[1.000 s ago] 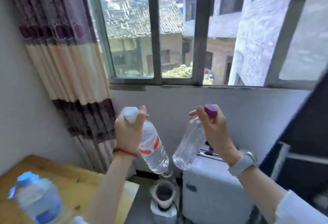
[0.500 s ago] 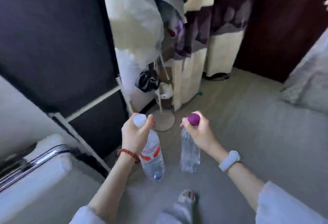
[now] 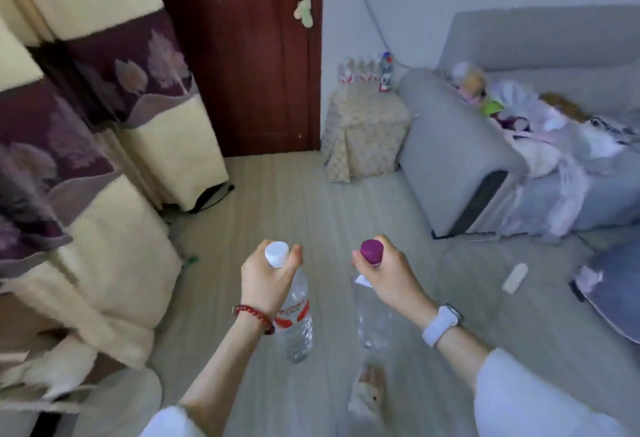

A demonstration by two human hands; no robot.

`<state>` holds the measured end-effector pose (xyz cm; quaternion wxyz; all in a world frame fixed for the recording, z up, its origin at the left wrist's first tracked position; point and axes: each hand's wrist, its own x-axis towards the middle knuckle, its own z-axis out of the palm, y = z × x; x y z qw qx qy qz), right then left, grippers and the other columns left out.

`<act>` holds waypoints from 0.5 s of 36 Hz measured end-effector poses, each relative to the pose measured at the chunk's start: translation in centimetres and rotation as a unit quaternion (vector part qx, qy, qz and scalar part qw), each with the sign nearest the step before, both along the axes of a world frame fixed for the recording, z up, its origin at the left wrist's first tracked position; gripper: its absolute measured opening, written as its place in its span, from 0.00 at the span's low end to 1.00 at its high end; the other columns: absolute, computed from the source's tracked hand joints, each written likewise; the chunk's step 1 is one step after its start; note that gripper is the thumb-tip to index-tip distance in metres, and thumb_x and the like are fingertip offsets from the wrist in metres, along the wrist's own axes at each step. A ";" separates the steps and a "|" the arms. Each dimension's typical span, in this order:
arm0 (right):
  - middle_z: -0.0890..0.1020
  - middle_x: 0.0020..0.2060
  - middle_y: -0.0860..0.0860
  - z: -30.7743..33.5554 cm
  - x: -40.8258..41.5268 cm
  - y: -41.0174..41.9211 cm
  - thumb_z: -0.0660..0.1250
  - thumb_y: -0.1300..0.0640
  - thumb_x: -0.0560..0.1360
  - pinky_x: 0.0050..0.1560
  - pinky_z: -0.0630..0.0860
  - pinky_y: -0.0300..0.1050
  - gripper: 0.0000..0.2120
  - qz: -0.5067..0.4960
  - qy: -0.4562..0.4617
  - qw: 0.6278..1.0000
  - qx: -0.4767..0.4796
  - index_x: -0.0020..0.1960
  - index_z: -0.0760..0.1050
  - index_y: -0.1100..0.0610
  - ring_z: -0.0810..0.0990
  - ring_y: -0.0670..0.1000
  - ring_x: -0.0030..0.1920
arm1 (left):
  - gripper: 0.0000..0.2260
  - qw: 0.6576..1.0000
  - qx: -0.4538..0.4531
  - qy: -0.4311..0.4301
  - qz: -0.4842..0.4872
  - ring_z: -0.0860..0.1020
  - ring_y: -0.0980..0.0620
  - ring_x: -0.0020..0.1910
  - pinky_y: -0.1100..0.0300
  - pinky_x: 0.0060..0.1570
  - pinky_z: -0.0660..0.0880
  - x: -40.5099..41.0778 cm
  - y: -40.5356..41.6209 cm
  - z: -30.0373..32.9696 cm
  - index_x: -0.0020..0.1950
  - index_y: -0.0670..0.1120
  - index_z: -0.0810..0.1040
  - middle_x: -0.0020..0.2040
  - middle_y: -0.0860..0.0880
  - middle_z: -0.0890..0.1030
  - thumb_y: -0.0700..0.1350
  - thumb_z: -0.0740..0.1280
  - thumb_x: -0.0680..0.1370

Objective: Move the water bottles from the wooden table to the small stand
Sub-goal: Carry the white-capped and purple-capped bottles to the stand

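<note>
Carrying two at once, likely to save trips. Left hand [image 3: 266, 280] grips white-capped clear plastic bottle with red label [image 3: 296, 318] by neck; right hand [image 3: 384, 273] grips purple-capped clear bottle [image 3: 372, 318] likewise, both hanging. Small cloth-draped stand [image 3: 363, 131] far ahead beside grey sofa [image 3: 460, 159], already bearing a row of bottles [image 3: 360, 72].

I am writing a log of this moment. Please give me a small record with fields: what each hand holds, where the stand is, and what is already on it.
left hand: grips the neck of a white-capped water bottle with a red label
right hand: grips the neck of a purple-capped water bottle
small stand: cloth-covered, between the door and the grey sofa
on the stand: a row of bottles
</note>
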<state>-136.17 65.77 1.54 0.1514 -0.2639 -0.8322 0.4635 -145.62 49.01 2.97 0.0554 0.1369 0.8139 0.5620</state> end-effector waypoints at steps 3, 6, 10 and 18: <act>0.83 0.36 0.60 -1.0 -3.6 6.9 0.66 0.49 0.71 0.45 0.77 0.59 0.13 -0.025 0.007 1.000 0.000 0.40 0.69 0.58 0.81 0.61 0.40 | 0.26 0.999 0.010 -0.005 -0.030 0.76 0.44 0.35 0.59 0.36 0.71 -4.6 7.6 -0.4 0.36 0.38 0.73 0.36 0.39 0.81 0.62 0.61 0.60; 0.83 0.36 0.59 -1.2 -8.1 14.0 0.66 0.48 0.71 0.46 0.77 0.59 0.13 -0.036 0.011 0.999 0.007 0.40 0.69 0.58 0.81 0.60 0.40 | 0.24 0.999 0.007 -0.005 -0.038 0.78 0.41 0.38 0.56 0.38 0.72 -9.4 14.9 -0.3 0.35 0.39 0.71 0.36 0.39 0.81 0.61 0.62 0.62; 0.82 0.36 0.58 -0.1 -14.7 22.5 0.66 0.48 0.71 0.42 0.77 0.57 0.12 -0.037 0.014 0.999 0.029 0.39 0.67 0.55 0.81 0.59 0.39 | 0.15 0.999 0.000 -0.015 -0.036 0.76 0.45 0.34 0.64 0.34 0.70 -15.8 23.8 0.4 0.34 0.42 0.71 0.35 0.39 0.81 0.52 0.69 0.69; 0.83 0.37 0.59 -0.4 -27.6 35.0 0.66 0.44 0.69 0.43 0.78 0.59 0.12 -0.034 0.000 0.999 0.019 0.36 0.64 0.46 0.83 0.59 0.41 | 0.11 0.999 0.003 -0.018 -0.033 0.74 0.51 0.33 0.67 0.32 0.69 -28.6 35.5 0.1 0.37 0.39 0.73 0.36 0.40 0.81 0.46 0.70 0.72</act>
